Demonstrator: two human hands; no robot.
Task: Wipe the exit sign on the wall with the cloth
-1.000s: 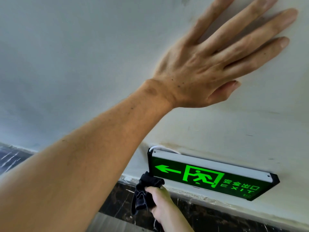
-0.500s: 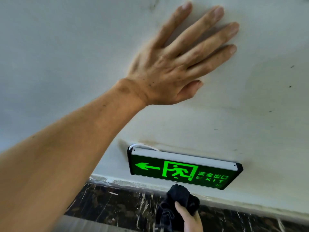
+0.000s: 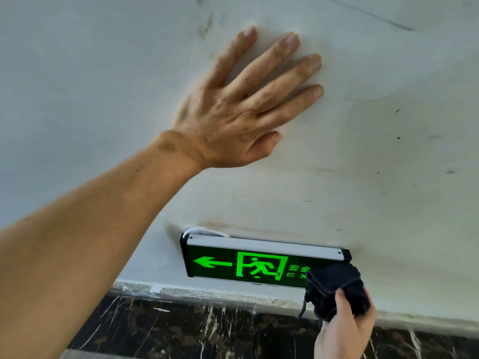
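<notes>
A glowing green exit sign [image 3: 241, 265] with an arrow and a running figure hangs low on the white wall [image 3: 388, 151]. Its top edge is silver and its ends are black. My right hand [image 3: 342, 330] grips a bunched dark cloth [image 3: 334, 288] and presses it against the sign's right end, hiding the last letters. My left hand [image 3: 241, 107] lies flat on the wall above the sign, fingers spread, holding nothing.
A dark marbled skirting band [image 3: 207, 330] runs along the foot of the wall below the sign. A white cable [image 3: 204, 231] loops out at the sign's top left corner. The wall carries scuffs and dark specks.
My right hand has carried the cloth from the sign's left end, under it, to its right end, where it now covers the face. The view has shifted; my left hand stays flat on the wall.
</notes>
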